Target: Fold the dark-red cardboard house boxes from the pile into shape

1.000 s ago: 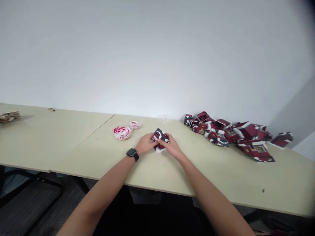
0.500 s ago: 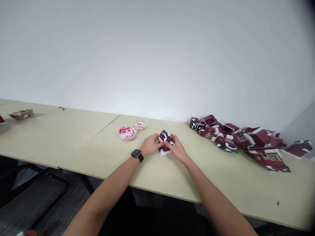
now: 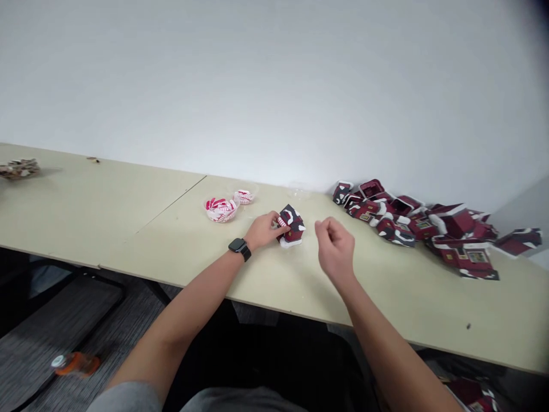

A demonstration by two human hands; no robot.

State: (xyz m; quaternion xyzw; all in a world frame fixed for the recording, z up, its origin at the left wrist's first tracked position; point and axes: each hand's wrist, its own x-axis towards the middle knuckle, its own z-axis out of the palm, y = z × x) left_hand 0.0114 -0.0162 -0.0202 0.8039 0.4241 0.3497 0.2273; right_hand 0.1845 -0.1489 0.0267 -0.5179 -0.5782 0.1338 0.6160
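Observation:
A small dark red house with a dark, white-edged roof stands on the table in front of me. My left hand grips its left side, fingers closed on it near a red-and-white striped piece. To the right of the house my right hand is raised off it, fingers curled into a loose fist; whether something small is inside is hidden. Left of my left hand sit a clear bowl of red-and-white striped pieces and, just behind it, a smaller lot of such pieces.
A heap of dark red house parts lies at the right by the wall. At the far left of the table are brown pieces. An orange bottle is on the floor at the lower left.
My right hand has let go of the house and moved right, its fingers now curled. The left hand still holds the house. The view has tilted downward.

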